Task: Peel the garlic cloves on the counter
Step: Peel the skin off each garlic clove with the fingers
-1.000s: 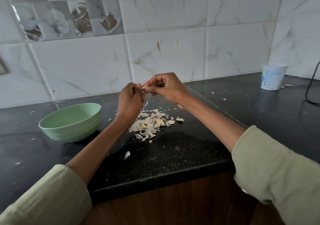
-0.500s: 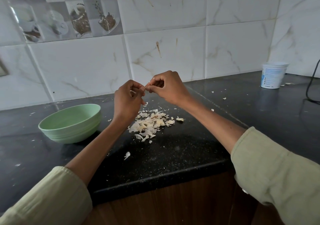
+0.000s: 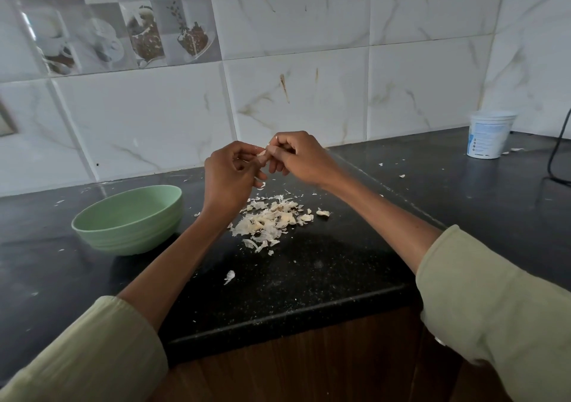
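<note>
Both forearms reach forward, bare below pale green sleeves pushed up near the elbows, and the two hands meet raised in front of the person. The left hand [image 3: 228,179] shows its back to the camera, fingers curled inward, thumb and fingertips pinching a small pale bit. The right hand [image 3: 299,157] angles in from the right, fingers bent, pinching that same bit where the fingertips touch.

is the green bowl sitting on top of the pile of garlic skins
No, the green bowl stands on the bare counter, apart from and left of the pile of garlic skins.
</note>
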